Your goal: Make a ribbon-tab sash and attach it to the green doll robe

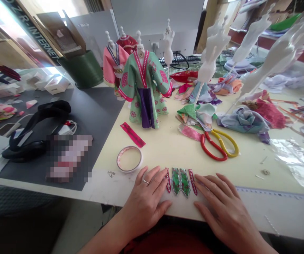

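Both hands rest flat at the table's near edge, on either side of a row of small pointed fabric strips. My left hand [148, 194], a ring on one finger, is open, its fingertips touching the left red beaded strip [168, 180]. My right hand [220, 199] lies open, fingertips by the right red strip [192, 181]. Between these lie two green strips with white beaded edges, the left green strip [176, 181] and the right green strip [185, 182], points towards me. A roll of tape [118, 163] lies beyond my left hand, near a pink fabric strip [132, 134].
A mannequin in a green robe [148, 77] stands ahead, with bare white mannequins [208, 53] to its right. Scissors with red and yellow handles [214, 143] lie before fabric scraps [244, 120]. A ruler [270, 194] is at right; black headphones [39, 120] are at left.
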The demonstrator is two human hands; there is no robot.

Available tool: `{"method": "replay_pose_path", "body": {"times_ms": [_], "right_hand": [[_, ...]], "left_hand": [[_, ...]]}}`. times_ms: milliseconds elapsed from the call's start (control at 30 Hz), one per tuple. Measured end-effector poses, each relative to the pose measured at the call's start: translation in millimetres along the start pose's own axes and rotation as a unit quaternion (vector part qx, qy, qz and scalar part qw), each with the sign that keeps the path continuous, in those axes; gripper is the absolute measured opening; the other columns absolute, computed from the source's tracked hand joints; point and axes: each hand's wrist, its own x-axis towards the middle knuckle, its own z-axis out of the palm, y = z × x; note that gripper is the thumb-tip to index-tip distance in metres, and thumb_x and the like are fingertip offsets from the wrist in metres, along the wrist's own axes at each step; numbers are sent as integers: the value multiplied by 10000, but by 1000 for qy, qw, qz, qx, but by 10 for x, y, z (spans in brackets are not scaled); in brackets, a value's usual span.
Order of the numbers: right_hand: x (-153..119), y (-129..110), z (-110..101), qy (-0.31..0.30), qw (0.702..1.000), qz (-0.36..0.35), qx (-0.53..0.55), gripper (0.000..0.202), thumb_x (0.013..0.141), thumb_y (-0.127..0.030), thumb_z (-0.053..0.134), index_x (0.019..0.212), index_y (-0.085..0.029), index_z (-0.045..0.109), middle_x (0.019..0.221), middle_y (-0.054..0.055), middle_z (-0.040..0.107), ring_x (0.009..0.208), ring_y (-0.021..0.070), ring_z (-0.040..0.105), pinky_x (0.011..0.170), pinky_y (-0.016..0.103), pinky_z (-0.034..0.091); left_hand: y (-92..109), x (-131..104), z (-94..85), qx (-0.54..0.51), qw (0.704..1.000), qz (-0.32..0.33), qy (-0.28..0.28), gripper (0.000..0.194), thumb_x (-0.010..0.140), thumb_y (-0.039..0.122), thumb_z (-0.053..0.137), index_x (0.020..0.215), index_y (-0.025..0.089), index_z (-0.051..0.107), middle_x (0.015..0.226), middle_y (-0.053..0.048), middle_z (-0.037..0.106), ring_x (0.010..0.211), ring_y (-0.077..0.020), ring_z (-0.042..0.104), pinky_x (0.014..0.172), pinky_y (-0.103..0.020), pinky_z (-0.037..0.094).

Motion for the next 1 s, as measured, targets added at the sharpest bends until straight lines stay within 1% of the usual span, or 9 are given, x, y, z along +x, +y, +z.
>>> {"method": "replay_pose_path", "body": {"times_ms": [233, 400, 467, 567, 667, 833, 1000], "right_hand": [[4, -6, -5, 0, 1000, -1, 5, 413, 824, -231, 588, 1226, -153, 538, 1265, 107, 578, 1145, 279, 499, 1011, 521, 360], [4, -5, -1, 0, 1000, 2, 3, 393, 824, -247, 585, 1206, -161, 557, 1254, 105, 586, 1134, 275, 516, 1007, 514, 371], [5, -6, -1, 2, 1000, 5, 5, 385, 823, -248, 583, 1198, -166, 564, 1251, 102, 589, 1130, 272, 524, 1005, 512, 379], [9, -8, -5, 1, 1000, 5, 4, 377, 820, -246, 587, 1189, -167, 570, 1250, 100, 591, 1128, 272, 528, 1003, 512, 381], [13, -10, -9, -2, 1000, 3, 3, 372, 824, -242, 585, 1188, -167, 566, 1252, 97, 589, 1125, 271, 524, 1007, 514, 372], [15, -12, -11, -4, 1000, -1, 7, 390, 825, -234, 591, 1204, -156, 548, 1262, 98, 580, 1130, 274, 507, 1010, 512, 361], [15, -10, -11, -6, 1000, 3, 8, 390, 826, -231, 584, 1208, -162, 547, 1253, 94, 588, 1127, 271, 511, 1006, 512, 365]], "left_hand": [[-12, 29, -4, 2, 1000, -4, -8, 395, 874, 331, 512, 1201, 114, 550, 1337, -128, 518, 1278, -311, 390, 1051, -532, 265], [-13, 43, -24, -6, 1000, -9, -8, 367, 861, 321, 526, 1165, 121, 571, 1327, -144, 515, 1290, -321, 370, 1051, -549, 264], [-13, 50, -25, -12, 1000, -14, -8, 363, 854, 320, 533, 1160, 127, 576, 1319, -145, 517, 1272, -324, 382, 1050, -551, 267], [-13, 55, -18, -23, 999, -24, -2, 371, 842, 321, 548, 1156, 127, 579, 1266, -137, 551, 1187, -312, 445, 1049, -548, 270], [-15, 59, -11, -30, 999, -17, 1, 379, 841, 303, 548, 1171, 116, 568, 1211, -118, 589, 1119, -292, 478, 1054, -535, 266], [-17, 65, -10, -25, 1000, 1, -5, 386, 855, 273, 525, 1195, 91, 550, 1200, -99, 614, 1107, -288, 483, 1050, -533, 261], [-22, 72, -16, -23, 1000, 1, -7, 382, 857, 286, 525, 1190, 101, 557, 1195, -92, 620, 1111, -289, 484, 1043, -537, 261]]}}
